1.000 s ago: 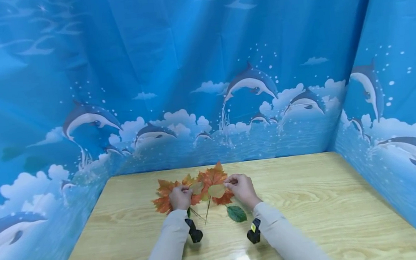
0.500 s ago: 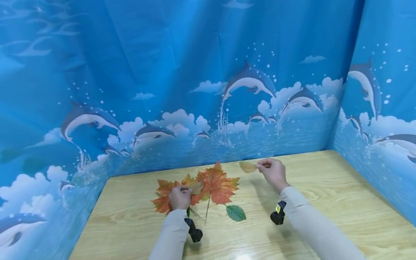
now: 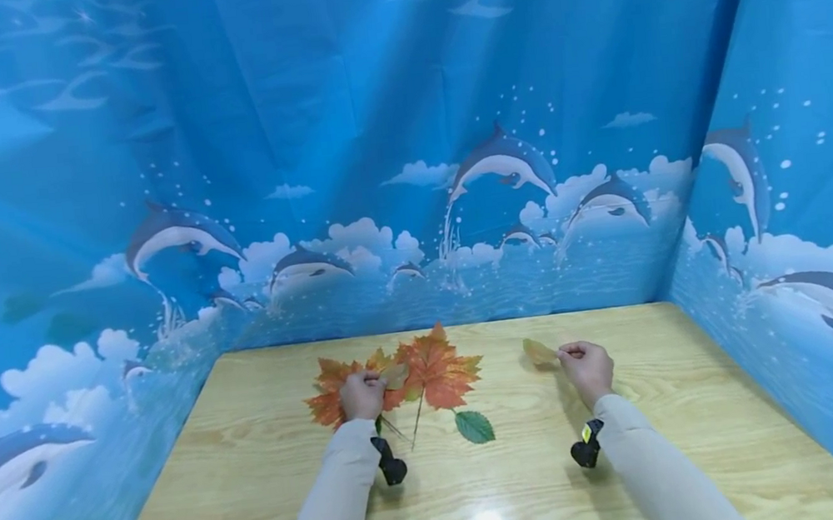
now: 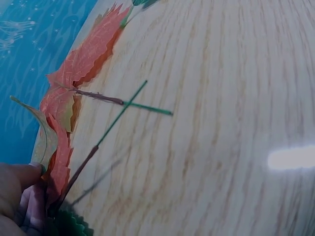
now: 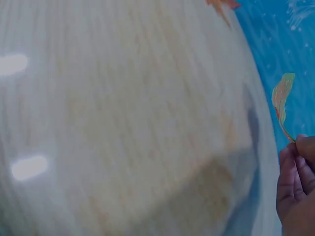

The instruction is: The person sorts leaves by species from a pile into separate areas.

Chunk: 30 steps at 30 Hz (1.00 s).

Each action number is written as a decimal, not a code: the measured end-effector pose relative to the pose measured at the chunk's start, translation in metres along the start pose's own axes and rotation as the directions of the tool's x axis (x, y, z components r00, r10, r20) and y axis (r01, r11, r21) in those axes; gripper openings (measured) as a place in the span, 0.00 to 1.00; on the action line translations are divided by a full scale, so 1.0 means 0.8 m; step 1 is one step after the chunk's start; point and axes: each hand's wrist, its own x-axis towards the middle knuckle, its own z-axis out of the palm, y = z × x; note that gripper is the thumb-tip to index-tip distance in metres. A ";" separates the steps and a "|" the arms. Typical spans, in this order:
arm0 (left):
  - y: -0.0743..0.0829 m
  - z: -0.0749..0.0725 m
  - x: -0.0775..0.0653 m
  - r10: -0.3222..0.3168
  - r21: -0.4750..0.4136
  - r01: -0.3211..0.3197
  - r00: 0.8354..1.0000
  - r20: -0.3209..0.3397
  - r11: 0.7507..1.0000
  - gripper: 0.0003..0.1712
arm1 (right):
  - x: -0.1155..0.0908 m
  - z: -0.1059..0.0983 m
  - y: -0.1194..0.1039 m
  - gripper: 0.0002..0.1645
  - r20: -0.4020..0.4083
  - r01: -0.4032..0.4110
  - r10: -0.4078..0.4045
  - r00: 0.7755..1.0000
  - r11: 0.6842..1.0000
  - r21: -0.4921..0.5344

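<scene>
In the head view my left hand [image 3: 362, 395] pinches a small yellowish leaf [image 3: 395, 376] between thumb and fingers. It is over the left orange maple leaf [image 3: 325, 404] and partly covers it. Another orange maple leaf [image 3: 438, 371] lies close to its right, stem toward me. The left wrist view shows two crossing brown-and-green stems [image 4: 101, 96] below the leaves. My right hand [image 3: 588, 369] holds a yellow leaf [image 3: 538, 352] by its stem, well to the right of the maple leaves. In the right wrist view that leaf is raised above the table, thumb on its stem.
A green leaf [image 3: 474, 427] lies in front of the right maple leaf. Part of another dark green leaf [image 4: 71, 223] shows beneath my left hand. The wooden table [image 3: 258, 493] ends at a blue dolphin-print curtain [image 3: 344, 133] at the back and sides.
My right hand has lifted the yellow leaf off the right maple leaf and carried it to the right, first away from me, then slightly back. The left hand has stayed in place.
</scene>
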 end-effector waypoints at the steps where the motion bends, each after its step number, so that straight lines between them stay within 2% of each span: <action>1: 0.001 0.000 0.000 0.002 0.007 -0.002 1.000 -0.001 1.000 0.10 | -0.001 -0.002 0.006 0.12 -0.013 0.000 0.000 1.000 1.000 -0.017; 5: 0.003 0.000 -0.002 0.002 0.003 -0.002 1.000 -0.008 1.000 0.10 | -0.005 -0.007 0.027 0.12 -0.058 -0.002 -0.002 0.998 0.998 -0.063; 11: 0.005 -0.002 -0.004 -0.023 -0.005 0.023 1.000 0.004 1.000 0.11 | -0.008 -0.010 0.046 0.11 -0.077 0.019 -0.028 0.997 0.994 -0.110; 16: 0.005 -0.002 -0.004 -0.010 -0.001 0.010 1.000 0.000 1.000 0.10 | -0.006 -0.009 0.049 0.12 -0.086 0.037 -0.048 0.995 0.992 -0.118; 23: 0.003 0.000 -0.003 -0.032 -0.001 0.032 0.999 -0.002 0.999 0.10 | -0.007 -0.007 0.049 0.12 -0.078 0.031 -0.039 0.996 0.994 -0.101; 30: 0.002 0.000 -0.003 -0.007 -0.003 0.007 1.000 -0.002 1.000 0.10 | -0.008 -0.005 0.049 0.11 -0.097 0.028 -0.035 0.995 0.997 -0.076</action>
